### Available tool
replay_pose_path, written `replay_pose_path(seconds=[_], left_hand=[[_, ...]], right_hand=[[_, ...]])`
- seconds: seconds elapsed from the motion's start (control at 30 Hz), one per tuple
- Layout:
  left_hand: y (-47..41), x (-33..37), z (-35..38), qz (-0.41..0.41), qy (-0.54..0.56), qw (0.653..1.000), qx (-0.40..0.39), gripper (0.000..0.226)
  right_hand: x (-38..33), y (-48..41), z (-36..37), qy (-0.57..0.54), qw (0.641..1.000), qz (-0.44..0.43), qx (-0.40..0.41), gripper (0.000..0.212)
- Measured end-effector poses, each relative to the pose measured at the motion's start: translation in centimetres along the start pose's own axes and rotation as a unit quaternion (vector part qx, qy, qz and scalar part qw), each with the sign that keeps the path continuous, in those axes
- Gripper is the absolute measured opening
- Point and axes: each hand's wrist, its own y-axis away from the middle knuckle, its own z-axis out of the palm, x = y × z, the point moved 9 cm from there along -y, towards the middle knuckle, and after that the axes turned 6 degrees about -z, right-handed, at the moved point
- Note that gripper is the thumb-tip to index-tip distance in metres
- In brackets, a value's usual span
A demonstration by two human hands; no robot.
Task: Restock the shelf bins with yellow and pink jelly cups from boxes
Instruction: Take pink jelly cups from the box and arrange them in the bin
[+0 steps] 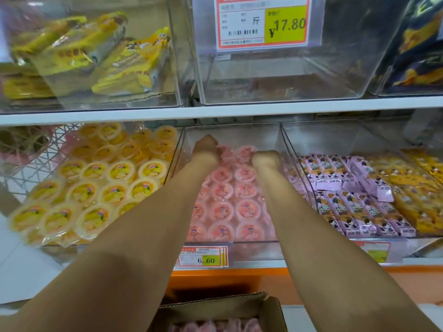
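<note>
Both arms reach deep into the middle clear bin (282, 149) on the lower shelf. It holds rows of pink jelly cups (247, 209). My left hand (206, 146) and my right hand (266, 159) are at the bin's back, fingers curled down over pink cups (236, 152) between them. The fingertips are hidden, so the grip itself is unclear. The bin to the left is full of yellow jelly cups (96, 188). A cardboard box (239, 307) with more pink cups sits below, at the bottom edge.
To the right, a bin holds purple snack packs (354, 202) and yellow ones. The upper shelf (215, 111) carries an empty clear bin (275, 75) with a 17.80 price tag and a bin of yellow packets (96, 56). A 6.60 price label (202, 256) hangs on the lower shelf edge.
</note>
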Motion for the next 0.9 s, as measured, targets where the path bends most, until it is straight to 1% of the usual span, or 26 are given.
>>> replay_pose_path(seconds=[0.03, 0.1, 0.17, 0.2, 0.23, 0.27, 0.3, 0.33, 0.4, 0.47, 0.5, 0.57, 0.6, 0.63, 0.67, 0.7, 0.73, 0.77, 0.8, 0.83, 0.87, 0.9], left_hand=[[-0.3, -0.2, -0.1, -0.001, 0.002, 1.0, 0.015, 0.028], [-0.4, -0.2, -0.6, -0.001, 0.006, 0.999, 0.041, 0.026], [-0.7, -0.5, -0.7, 0.0, -0.002, 0.999, 0.044, 0.024], [-0.8, -0.5, -0.6, 0.004, -0.012, 0.999, 0.04, 0.024], [-1.0, -0.5, -0.4, 0.007, -0.018, 0.999, 0.035, 0.025], [-0.9, -0.4, -0.4, 0.009, -0.023, 0.999, 0.028, 0.026], [-1.0, -0.4, -0.2, 0.01, -0.031, 0.999, 0.023, 0.028], [-0.9, -0.4, -0.1, 0.012, -0.048, 0.999, 0.023, 0.028], [-0.6, 0.0, -0.1, 0.018, -0.108, 0.994, 0.03, 0.03], [-0.2, 0.2, -0.6, 0.016, -0.147, 0.988, 0.044, 0.037], [0.0, 0.3, -1.0, 0.011, -0.153, 0.987, 0.048, 0.041], [1.4, 0.9, -2.0, 0.013, -0.167, 0.984, 0.058, 0.046], [2.8, 1.6, -2.7, 0.03, -0.173, 0.982, 0.071, 0.046], [4.7, 2.1, -3.4, 0.058, -0.166, 0.981, 0.082, 0.044], [7.3, 2.2, -3.8, 0.088, -0.139, 0.983, 0.075, 0.037], [10.0, 1.9, -4.0, 0.119, -0.105, 0.986, 0.051, 0.029], [12.9, 1.0, -3.7, 0.134, -0.062, 0.989, -0.002, 0.024], [15.8, -0.6, -3.2, 0.123, -0.015, 0.989, -0.079, 0.025], [18.9, -2.5, -2.4, 0.091, 0.033, 0.981, -0.169, 0.028], [21.6, -4.6, -1.6, 0.062, 0.067, 0.965, -0.248, 0.03], [23.7, -6.5, -1.0, 0.043, 0.086, 0.95, -0.296, 0.03], [25.2, -8.4, -0.6, 0.024, 0.087, 0.942, -0.322, 0.03]], right_hand=[[-0.7, -0.9, 0.8, 0.122, 0.991, -0.053, -0.033, 0.032], [-2.3, -1.3, 1.1, 0.28, 0.951, -0.124, -0.043, 0.032], [-2.7, -1.5, 1.5, 0.312, 0.938, -0.142, -0.056, 0.032], [-2.4, -1.4, 1.4, 0.257, 0.956, -0.135, -0.049, 0.032], [-1.7, -1.3, 1.2, 0.157, 0.982, -0.096, -0.044, 0.031], [-1.4, -1.4, 1.3, 0.085, 0.992, -0.086, -0.048, 0.031], [-1.3, -1.1, 1.1, 0.047, 0.994, -0.086, -0.041, 0.032], [-1.0, -1.3, 0.9, 0.045, 0.995, -0.083, -0.033, 0.032], [-1.0, -0.7, 0.9, 0.044, 0.995, -0.077, -0.051, 0.033], [-1.7, 0.1, 0.7, 0.061, 0.993, -0.085, -0.048, 0.034], [-2.1, 0.5, 0.3, 0.088, 0.991, -0.097, -0.041, 0.037], [-3.5, 2.6, -1.0, 0.157, 0.976, -0.147, -0.018, 0.043], [-4.2, 4.2, -1.7, 0.174, 0.967, -0.188, -0.014, 0.041], [-4.7, 6.4, -2.5, 0.174, 0.957, -0.233, -0.016, 0.033], [-4.7, 9.0, -3.4, 0.164, 0.949, -0.268, -0.036, 0.02], [-4.1, 11.5, -3.9, 0.15, 0.942, -0.289, -0.084, 0.009], [-3.0, 14.0, -4.0, 0.144, 0.932, -0.293, -0.157, 0.013], [-1.1, 16.6, -3.6, 0.147, 0.918, -0.269, -0.253, 0.017], [0.9, 19.0, -2.9, 0.162, 0.896, -0.239, -0.338, 0.018], [3.2, 21.0, -2.1, 0.194, 0.87, -0.209, -0.403, 0.017], [5.8, 22.3, -0.9, 0.229, 0.845, -0.18, -0.449, 0.016], [8.7, 23.2, 0.1, 0.268, 0.822, -0.143, -0.481, 0.014]])
